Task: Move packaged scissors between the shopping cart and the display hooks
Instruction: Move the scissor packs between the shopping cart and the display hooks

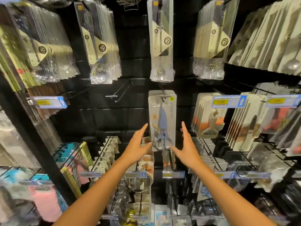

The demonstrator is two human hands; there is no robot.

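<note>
A pack of blue-handled scissors hangs on a display hook at the centre of the black wall, with more packs behind it. My left hand is at the pack's lower left edge, fingers straight, thumb near the scissor handles. On the other side my right hand mirrors it, fingers straight and thumb by the handles. Neither hand grips the pack. No shopping cart is in view.
An empty double hook juts out to the left of the scissors. Packaged spoons hang above, and peelers hang to the right. Price-tag rails and lower hooks with small packs stick out below my wrists.
</note>
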